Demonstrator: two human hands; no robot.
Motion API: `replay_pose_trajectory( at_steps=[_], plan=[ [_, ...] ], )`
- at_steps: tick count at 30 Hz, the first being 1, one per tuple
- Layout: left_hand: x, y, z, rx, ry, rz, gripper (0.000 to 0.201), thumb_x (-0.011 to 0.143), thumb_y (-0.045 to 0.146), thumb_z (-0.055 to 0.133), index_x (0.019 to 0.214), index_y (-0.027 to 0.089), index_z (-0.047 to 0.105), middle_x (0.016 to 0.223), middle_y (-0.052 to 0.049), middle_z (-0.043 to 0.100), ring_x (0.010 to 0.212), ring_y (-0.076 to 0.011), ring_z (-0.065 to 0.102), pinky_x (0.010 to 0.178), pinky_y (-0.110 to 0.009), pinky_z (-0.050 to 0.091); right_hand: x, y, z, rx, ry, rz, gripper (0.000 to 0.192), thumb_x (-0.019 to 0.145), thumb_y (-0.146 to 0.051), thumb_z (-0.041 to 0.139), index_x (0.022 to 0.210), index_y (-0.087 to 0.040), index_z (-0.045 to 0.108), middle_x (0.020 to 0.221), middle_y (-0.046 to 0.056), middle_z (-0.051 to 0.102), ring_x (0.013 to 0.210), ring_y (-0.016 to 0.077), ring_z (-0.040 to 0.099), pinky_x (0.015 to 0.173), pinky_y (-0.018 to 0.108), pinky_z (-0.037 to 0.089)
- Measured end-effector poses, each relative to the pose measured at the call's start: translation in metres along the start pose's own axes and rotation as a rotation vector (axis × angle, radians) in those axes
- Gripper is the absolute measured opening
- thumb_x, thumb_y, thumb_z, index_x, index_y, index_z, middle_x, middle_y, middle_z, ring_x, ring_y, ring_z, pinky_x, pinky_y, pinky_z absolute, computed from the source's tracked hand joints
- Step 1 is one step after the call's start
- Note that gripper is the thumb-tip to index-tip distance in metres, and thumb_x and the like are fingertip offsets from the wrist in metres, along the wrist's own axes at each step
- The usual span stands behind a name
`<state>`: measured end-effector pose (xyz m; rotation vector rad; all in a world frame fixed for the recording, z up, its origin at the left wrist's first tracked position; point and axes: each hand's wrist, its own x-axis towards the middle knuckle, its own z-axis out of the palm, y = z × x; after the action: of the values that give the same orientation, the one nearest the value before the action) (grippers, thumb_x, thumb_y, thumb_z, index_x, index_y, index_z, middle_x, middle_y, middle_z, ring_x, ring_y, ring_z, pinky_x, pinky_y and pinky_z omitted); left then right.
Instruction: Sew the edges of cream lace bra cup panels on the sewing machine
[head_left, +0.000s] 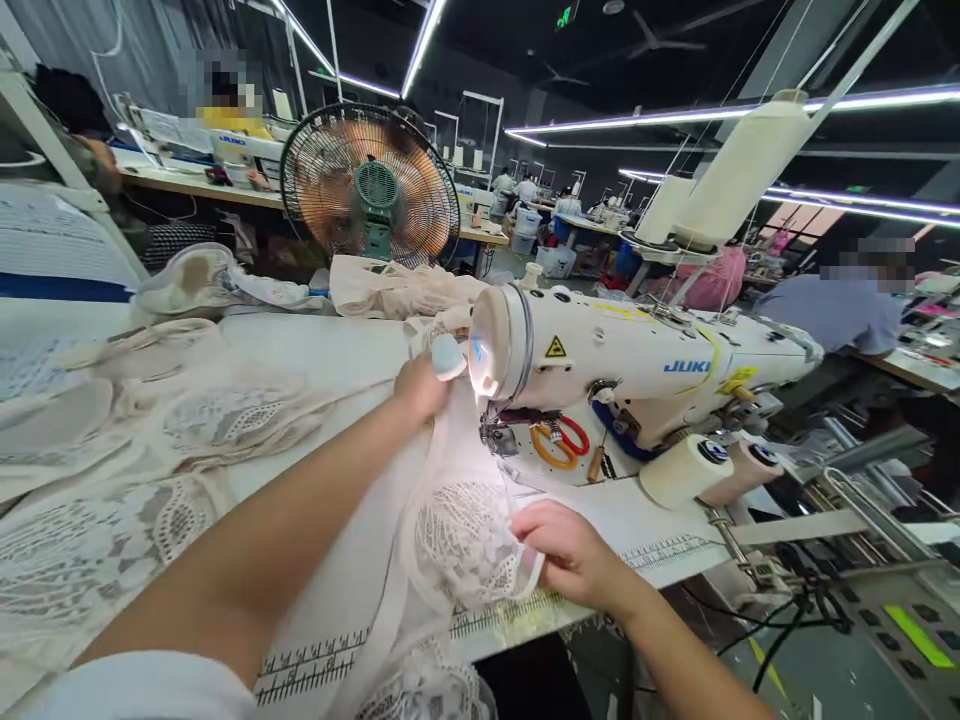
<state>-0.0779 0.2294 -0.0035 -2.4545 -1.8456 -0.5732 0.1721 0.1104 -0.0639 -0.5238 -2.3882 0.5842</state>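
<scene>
Now: left hand (421,388) fingers pinch lace garment (465,540) behind sewing machine (637,365) needle, keeping it taut | right hand (570,550) fingers grip cup edge at bench (337,350) front, steadying it.

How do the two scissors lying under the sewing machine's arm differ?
The orange scissors lie nearer the needle end; the red scissors lie farther along, partly behind them. One has orange handle loops, the other red. Both rest flat on the machine bed, untouched by either hand.
</scene>
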Motion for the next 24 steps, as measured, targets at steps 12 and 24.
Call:
replay_pose_trajectory(
  at_steps=[12,24],
  plan=[
    [-0.133,0.072,0.017,-0.008,-0.216,0.297,0.040,0.093,0.031,0.043,0.123,0.009,0.057,0.133,-0.018,0.052,0.124,-0.0326,0.047,0.103,-0.049,0.042,-0.019,0.010,-0.008,-0.191,0.124,0.057,0.030,0.074,-0.006,0.049,0.098,-0.016,0.063,0.103,0.012,0.066,0.096,0.0222,0.061,0.082,0.039,0.053],
    [-0.124,0.060,0.022,0.064,-0.249,0.341,0.052,0.094,0.039,0.035,0.133,0.009,0.050,0.140,-0.014,0.047,0.131,-0.0369,0.038,0.106,-0.054,0.034,-0.018,-0.010,-0.014,-0.132,0.068,0.038,0.016,0.079,-0.009,0.047,0.082,-0.017,0.061,0.090,0.007,0.068,0.078,0.0177,0.063,0.064,0.028,0.052]
  ],
)
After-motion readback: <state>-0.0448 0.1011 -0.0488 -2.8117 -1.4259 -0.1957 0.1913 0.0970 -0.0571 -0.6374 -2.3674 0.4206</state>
